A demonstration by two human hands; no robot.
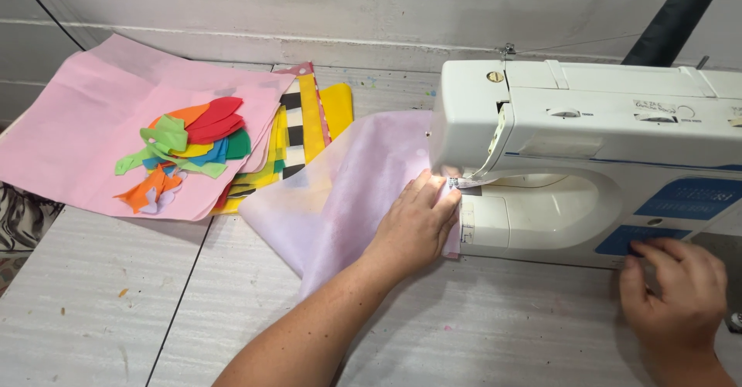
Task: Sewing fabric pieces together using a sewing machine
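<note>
The left hand lies flat and spread, palm down, on the pale lilac fabric, fingertips pressing the cloth's edge close to the presser foot of the white sewing machine; it grips nothing, only pins the cloth to the table. The right hand rests on the lower front of the machine's body, fingers loosely curled over the blue panel; whether it presses a control there I cannot tell, and it holds nothing. The fabric spreads away from the needle toward the left, its long side running leftward and toward the person from the foot; so it lies wholly on the left hand's side, and the right hand is well apart from it. Farther left sits a pink sheet bearing a heap of small coloured cut-outs in red, orange, green, yellow and blue; yellow and chequered cloths poke out between the sheet and the lilac piece; a dark thread cone stands behind the machine; all rests on a grey table.
</note>
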